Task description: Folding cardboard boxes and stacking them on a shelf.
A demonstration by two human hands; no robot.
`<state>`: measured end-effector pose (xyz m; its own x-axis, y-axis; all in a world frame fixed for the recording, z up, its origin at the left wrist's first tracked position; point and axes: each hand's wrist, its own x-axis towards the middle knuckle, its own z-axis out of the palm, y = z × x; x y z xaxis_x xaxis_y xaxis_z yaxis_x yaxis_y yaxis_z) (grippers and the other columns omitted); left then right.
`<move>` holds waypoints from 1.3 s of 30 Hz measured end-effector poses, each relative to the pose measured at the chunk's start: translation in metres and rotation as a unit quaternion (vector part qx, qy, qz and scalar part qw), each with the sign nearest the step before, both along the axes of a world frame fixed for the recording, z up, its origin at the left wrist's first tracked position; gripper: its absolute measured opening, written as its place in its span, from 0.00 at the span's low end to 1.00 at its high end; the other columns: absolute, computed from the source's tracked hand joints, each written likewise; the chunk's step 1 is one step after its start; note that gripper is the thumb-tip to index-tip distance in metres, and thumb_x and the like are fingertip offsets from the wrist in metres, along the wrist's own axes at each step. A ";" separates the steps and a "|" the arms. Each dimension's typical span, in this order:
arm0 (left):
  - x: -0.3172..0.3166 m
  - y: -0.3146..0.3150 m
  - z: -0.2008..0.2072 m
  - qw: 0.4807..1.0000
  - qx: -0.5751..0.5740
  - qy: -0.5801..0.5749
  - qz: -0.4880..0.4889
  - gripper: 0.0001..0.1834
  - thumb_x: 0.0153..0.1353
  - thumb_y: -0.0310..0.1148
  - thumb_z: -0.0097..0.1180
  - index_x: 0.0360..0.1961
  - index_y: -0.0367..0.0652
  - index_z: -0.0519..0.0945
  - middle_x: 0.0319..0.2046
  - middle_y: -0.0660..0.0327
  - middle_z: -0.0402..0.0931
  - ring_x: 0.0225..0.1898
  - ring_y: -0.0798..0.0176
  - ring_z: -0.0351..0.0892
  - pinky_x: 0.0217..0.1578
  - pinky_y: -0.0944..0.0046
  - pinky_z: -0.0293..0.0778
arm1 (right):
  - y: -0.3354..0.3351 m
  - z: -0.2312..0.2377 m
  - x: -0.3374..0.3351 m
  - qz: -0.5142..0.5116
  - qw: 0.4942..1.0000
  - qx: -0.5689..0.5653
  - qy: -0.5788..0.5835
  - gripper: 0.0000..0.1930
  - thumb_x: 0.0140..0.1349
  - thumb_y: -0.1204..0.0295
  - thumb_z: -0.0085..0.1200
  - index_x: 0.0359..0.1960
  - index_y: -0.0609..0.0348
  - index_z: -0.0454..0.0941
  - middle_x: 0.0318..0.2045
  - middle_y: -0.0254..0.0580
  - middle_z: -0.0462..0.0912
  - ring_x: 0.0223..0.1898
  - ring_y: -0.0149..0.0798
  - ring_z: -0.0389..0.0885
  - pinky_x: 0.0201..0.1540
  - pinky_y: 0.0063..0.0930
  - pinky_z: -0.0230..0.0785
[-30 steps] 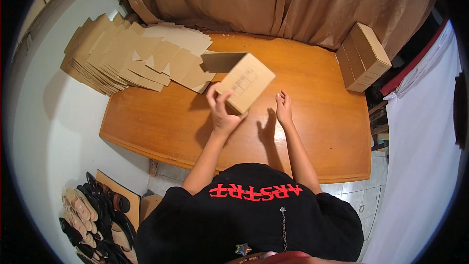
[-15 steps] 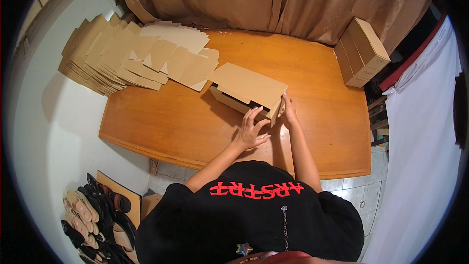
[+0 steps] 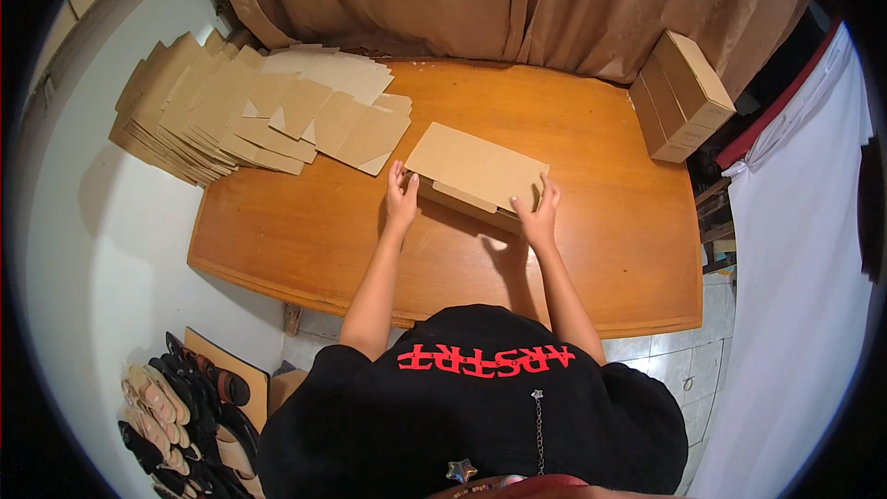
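A brown cardboard box (image 3: 476, 164) lies in front of me on the wooden table, its lid panel folded over the top. Along the near side the lid's front flap hangs outside, and a dark gap shows at the near right corner. My left hand (image 3: 400, 199) is against the box's left end, thumb toward me and fingers at the edge. At the right end, my right hand (image 3: 539, 212) has its thumb by the lid's near edge and its fingers round the corner. Between them the two hands grip the box; some fingertips are hidden behind its ends.
Flat cardboard box blanks (image 3: 212, 106) are fanned out at the table's far left. A closed cardboard carton (image 3: 682, 97) stands at the far right corner. Brown curtains (image 3: 388, 0) hang behind the wooden table (image 3: 610, 249). Shoes and sandals (image 3: 189, 407) sit at lower left.
My left hand has moved from the box's near right corner to its left end. The lid has come down further, narrowing the dark gap. My right hand's thumb is now by the lid's edge.
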<state>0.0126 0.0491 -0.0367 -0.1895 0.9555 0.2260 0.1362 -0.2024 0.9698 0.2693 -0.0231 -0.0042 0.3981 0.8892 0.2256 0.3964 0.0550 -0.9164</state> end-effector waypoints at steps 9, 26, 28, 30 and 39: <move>0.033 -0.021 0.028 0.999 -0.035 -0.040 -0.006 0.29 0.54 0.32 0.58 0.56 0.37 0.64 0.52 0.50 0.68 0.55 0.57 0.66 0.54 0.61 0.62 | -0.015 0.042 -0.008 -0.003 0.963 -0.049 -0.265 0.32 0.37 0.63 0.68 0.48 0.54 0.73 0.56 0.57 0.60 0.58 0.57 0.58 0.57 0.45 0.59; 0.043 -0.040 0.009 0.983 -0.023 0.172 0.055 0.22 0.51 0.35 0.60 0.46 0.40 0.71 0.54 0.52 0.62 0.57 0.51 0.61 0.56 0.57 0.59 | -0.020 -0.003 0.011 -0.020 0.953 0.073 -0.292 0.25 0.45 0.63 0.62 0.48 0.54 0.74 0.56 0.60 0.62 0.61 0.62 0.54 0.61 0.45 0.52; 0.045 -0.042 0.011 0.984 -0.037 0.167 0.055 0.22 0.52 0.36 0.59 0.47 0.40 0.71 0.54 0.52 0.62 0.57 0.52 0.61 0.56 0.58 0.58 | -0.021 -0.005 0.013 -0.045 0.953 0.092 -0.286 0.28 0.47 0.62 0.60 0.51 0.57 0.71 0.57 0.60 0.61 0.61 0.61 0.53 0.61 0.44 0.51; 0.051 -0.044 0.018 0.989 -0.101 0.109 0.002 0.26 0.53 0.36 0.59 0.52 0.42 0.66 0.54 0.52 0.62 0.58 0.52 0.60 0.57 0.58 0.56 | -0.021 -0.011 0.017 -0.041 0.983 0.062 -0.165 0.33 0.48 0.63 0.59 0.56 0.61 0.64 0.56 0.61 0.61 0.60 0.58 0.56 0.61 0.43 0.53; 0.041 -0.015 -0.005 0.984 -0.165 -0.012 0.059 0.48 0.51 0.41 0.61 0.64 0.40 0.43 0.61 0.46 0.50 0.63 0.49 0.50 0.61 0.57 0.49 | -0.036 -0.004 0.044 0.114 0.972 0.025 -0.205 0.47 0.33 0.53 0.69 0.58 0.51 0.61 0.60 0.62 0.48 0.58 0.60 0.56 0.57 0.49 0.57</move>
<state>0.0533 0.0344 -0.0416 -0.3058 0.9470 -0.0988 0.1158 0.1400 0.9834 0.3135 -0.0591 -0.0085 0.0595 0.9276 0.3688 0.7000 0.2246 -0.6779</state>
